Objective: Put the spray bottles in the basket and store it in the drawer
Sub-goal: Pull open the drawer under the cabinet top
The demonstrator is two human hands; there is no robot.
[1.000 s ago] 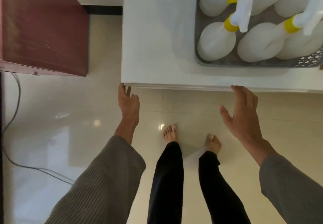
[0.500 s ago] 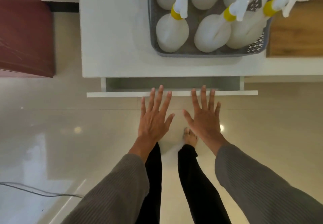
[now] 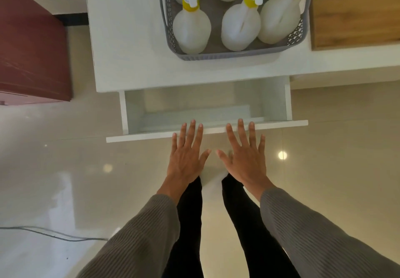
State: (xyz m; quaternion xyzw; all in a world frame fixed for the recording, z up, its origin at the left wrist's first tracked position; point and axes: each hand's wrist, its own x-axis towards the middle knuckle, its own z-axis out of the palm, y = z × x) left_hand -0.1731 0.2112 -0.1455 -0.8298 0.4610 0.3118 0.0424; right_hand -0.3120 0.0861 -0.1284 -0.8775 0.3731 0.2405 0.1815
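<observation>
The left hand point(image 3: 186, 158) and right hand point(image 3: 246, 160) are held flat, fingers straight and spread, nothing gripped, with fingertips at the front panel of the open drawer point(image 3: 151, 135); contact cannot be confirmed. The grey basket point(image 3: 216, 56), loaded with white spray bottles point(image 3: 191, 30), is set on the white cabinet top point(image 3: 125, 39) just beyond the drawer, ahead of both hands and offset to the right, so the right hand is judged slightly nearer. Its far end is cut off, so its long axis cannot be told.
</observation>
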